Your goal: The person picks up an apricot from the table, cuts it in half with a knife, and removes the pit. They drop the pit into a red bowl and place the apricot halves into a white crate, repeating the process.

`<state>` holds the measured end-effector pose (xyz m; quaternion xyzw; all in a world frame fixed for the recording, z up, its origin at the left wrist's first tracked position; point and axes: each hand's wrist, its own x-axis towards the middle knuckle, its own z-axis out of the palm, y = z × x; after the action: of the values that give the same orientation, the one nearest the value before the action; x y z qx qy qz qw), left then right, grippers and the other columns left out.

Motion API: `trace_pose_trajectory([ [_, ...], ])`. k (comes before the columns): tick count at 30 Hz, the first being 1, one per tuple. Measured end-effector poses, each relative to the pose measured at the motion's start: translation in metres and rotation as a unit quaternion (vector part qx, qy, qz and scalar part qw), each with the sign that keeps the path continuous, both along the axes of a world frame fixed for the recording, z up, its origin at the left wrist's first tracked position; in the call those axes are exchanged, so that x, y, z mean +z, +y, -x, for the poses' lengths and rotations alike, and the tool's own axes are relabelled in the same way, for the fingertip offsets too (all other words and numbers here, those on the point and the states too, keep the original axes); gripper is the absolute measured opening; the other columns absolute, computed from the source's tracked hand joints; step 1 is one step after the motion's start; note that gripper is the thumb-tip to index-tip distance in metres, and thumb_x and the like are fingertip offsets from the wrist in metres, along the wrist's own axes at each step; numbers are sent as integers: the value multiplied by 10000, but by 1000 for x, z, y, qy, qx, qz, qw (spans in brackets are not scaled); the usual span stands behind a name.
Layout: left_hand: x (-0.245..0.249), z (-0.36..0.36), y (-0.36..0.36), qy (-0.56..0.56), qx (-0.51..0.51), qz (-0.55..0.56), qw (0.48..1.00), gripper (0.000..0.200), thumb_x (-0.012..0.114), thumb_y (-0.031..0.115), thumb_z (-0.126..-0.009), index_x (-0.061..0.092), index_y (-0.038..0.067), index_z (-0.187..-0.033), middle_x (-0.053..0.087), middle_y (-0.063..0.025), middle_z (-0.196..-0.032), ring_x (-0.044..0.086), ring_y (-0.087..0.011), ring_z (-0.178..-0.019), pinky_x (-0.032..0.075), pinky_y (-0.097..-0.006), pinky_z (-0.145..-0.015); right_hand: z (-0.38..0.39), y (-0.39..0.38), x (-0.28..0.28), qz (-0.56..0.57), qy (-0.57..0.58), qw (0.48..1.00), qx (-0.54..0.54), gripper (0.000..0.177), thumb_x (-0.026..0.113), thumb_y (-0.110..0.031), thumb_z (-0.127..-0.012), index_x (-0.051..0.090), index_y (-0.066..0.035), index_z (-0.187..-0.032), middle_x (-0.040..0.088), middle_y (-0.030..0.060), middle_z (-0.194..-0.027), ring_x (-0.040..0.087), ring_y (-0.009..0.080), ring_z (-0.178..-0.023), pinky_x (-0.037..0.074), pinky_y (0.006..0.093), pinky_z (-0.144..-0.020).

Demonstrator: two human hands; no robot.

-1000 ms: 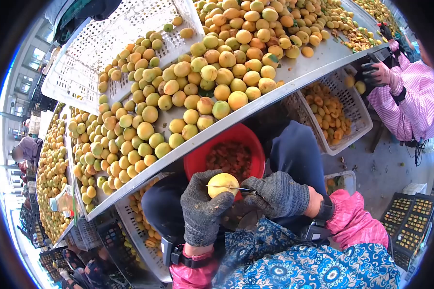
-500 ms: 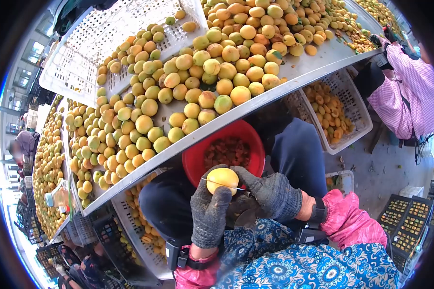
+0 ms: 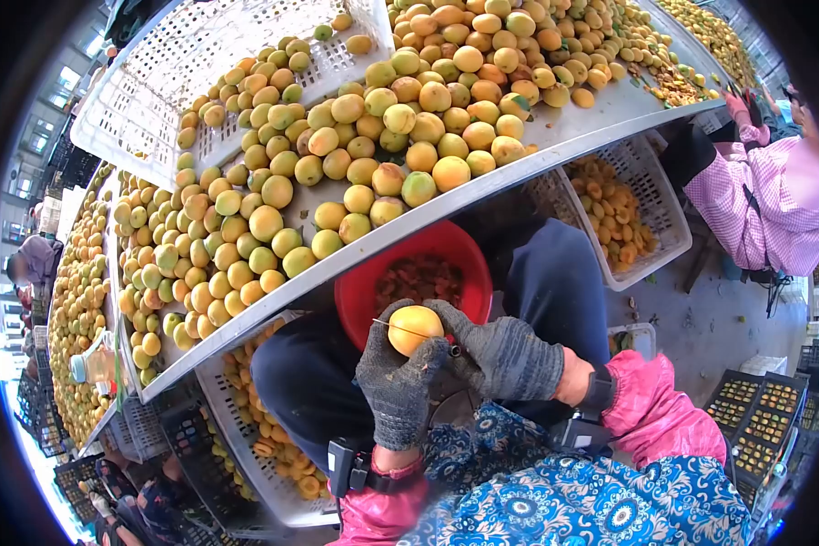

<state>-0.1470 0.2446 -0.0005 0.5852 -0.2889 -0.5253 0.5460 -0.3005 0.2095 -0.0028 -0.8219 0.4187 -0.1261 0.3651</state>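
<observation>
In the head view, my left hand, in a grey knit glove, is closed around a yellow-orange apricot. My right hand, gloved the same way, grips a small knife by its handle. The thin blade lies across the apricot, its tip sticking out past the left side. Fingers of both hands press close about the fruit. Just beyond them, between my knees, sits a red basin with a heap of brownish pits in it.
Whole apricots cover a metal-edged table ahead, beside a tipped white crate. Crates of halved apricots stand at right and left. A co-worker in a pink checked top is at far right. Black trays lie lower right.
The blade and apricot have shifted slightly up and left in view, and the fruit appears turned between my fingers. At far right, the co-worker's head and arm have come into view.
</observation>
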Motion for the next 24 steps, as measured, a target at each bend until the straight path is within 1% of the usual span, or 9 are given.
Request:
trace_pose_trajectory([
  [3, -16, -17, 3, -134, -15, 83, 987, 501, 734, -11, -704, 572, 12, -1177, 649, -91, -1012, 629, -161, -896, 521, -296, -815, 8, 2, 11, -42, -29, 999, -2, 629, 632, -291, -876, 384, -66, -1408, 666, 141, -746, 663, 267, -602, 508, 362, -553],
  [5, -14, -31, 4, -203, -42, 48, 977, 483, 721, -4, -721, 571, 17, -1180, 641, -87, -1016, 621, -161, -910, 516, -296, -821, 17, 2, 16, -138, -240, 960, -43, 561, 651, -275, -868, 459, -34, -1337, 680, 184, -924, 687, 319, -809, 533, 373, -710],
  [9, -11, -23, 17, 28, -150, 94, 984, 596, 717, 124, -787, 467, -25, -1307, 602, -106, -1138, 586, -183, -1006, 486, -288, -870, 12, -10, 13, -74, -257, 964, 5, 607, 716, -337, -822, 498, -79, -1326, 673, 166, -1035, 671, 299, -948, 510, 351, -826],
  [13, -8, -33, 33, 72, -224, -8, 972, 558, 573, 236, -945, 374, -51, -1380, 567, -113, -1204, 573, -166, -1037, 477, -288, -888, 7, -16, 5, -93, -230, 966, 74, 619, 751, -364, -780, 532, -104, -1298, 664, 185, -1027, 672, 307, -928, 516, 345, -800],
  [14, -22, -18, 36, 40, -132, 80, 987, 551, 524, 397, -945, 509, -68, -1239, 667, -112, -866, 650, -200, -760, 508, -326, -642, 5, -13, 5, -109, -242, 961, 83, 576, 736, -386, -779, 560, -117, -1257, 671, 168, -1002, 674, 315, -885, 528, 355, -751],
  [17, -17, -25, 41, -144, -212, 4, 967, 584, 395, 493, -982, 581, -54, -1069, 663, -114, -833, 664, -180, -733, 520, -300, -611, 6, -4, 14, 40, -126, 986, 97, 512, 697, -409, -799, 583, -134, -1216, 679, 127, -938, 674, 312, -812, 531, 368, -669],
  [18, -15, -26, 42, 15, -197, -125, 972, 619, 334, 555, -981, 581, -12, -968, 658, -103, -804, 667, -167, -711, 535, -289, -584, 3, -1, 13, 99, -108, 984, 103, 516, 662, -444, -810, 578, -134, -1214, 667, 100, -876, 663, 292, -719, 510, 384, -582],
  [21, -23, -16, 38, 120, -79, -113, 983, 630, 308, 585, -972, 578, 16, -977, 657, -97, -781, 664, -184, -675, 539, -296, -554, -3, 8, 14, 121, -44, 986, 101, 571, 663, -464, -804, 552, -110, -1238, 647, 106, -839, 644, 284, -658, 486, 388, -539],
  [24, -36, -18, 36, 54, -91, -76, 992, 520, 357, 528, -986, 558, 49, -964, 614, -68, -734, 647, -181, -639, 535, -299, -532, -10, 20, -1, 116, -31, 991, 64, 565, 634, -337, -812, 500, -115, -1315, 657, 131, -941, 636, 330, -634, 500, 405, -552],
])
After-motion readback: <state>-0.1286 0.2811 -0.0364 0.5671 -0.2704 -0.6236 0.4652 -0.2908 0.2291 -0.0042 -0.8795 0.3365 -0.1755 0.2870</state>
